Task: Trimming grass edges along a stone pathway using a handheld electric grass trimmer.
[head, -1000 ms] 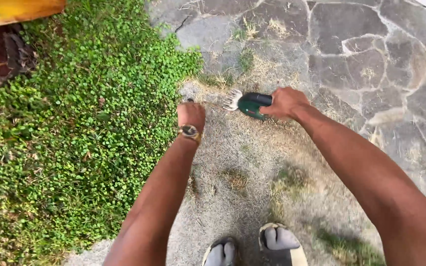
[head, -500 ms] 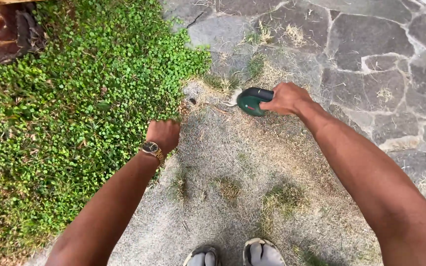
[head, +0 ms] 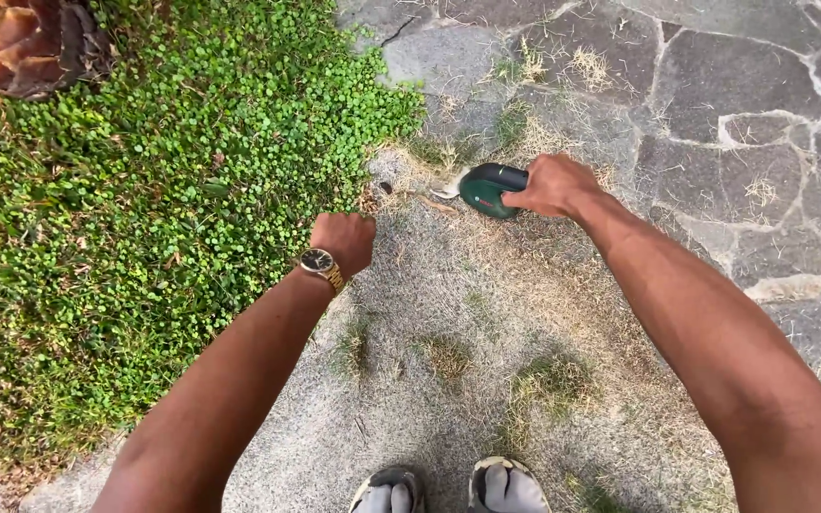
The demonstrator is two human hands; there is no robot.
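My right hand [head: 551, 184] grips a small green and black handheld grass trimmer [head: 486, 187], its toothed blade pressed into dry grass tufts [head: 434, 157] at the edge of the green ground cover [head: 144, 209]. Near that edge my left hand [head: 344, 240] hovers over the grey ground as a closed fist. A gold wristwatch [head: 320, 263] is on its wrist. I cannot see anything inside the fist.
Flagstone paving [head: 715, 95] spreads to the upper right with dry grass in its joints. A brown palm stump [head: 21, 43] sits at the top left. Small grass tufts [head: 544, 380] dot the gravelly ground. My two shoes [head: 448, 489] show at the bottom.
My left hand pulled back from beside the trimmer toward me, then rose a little. The trimmer stayed at the dry tufts with its blade sunk further into them. The view shifted slightly.
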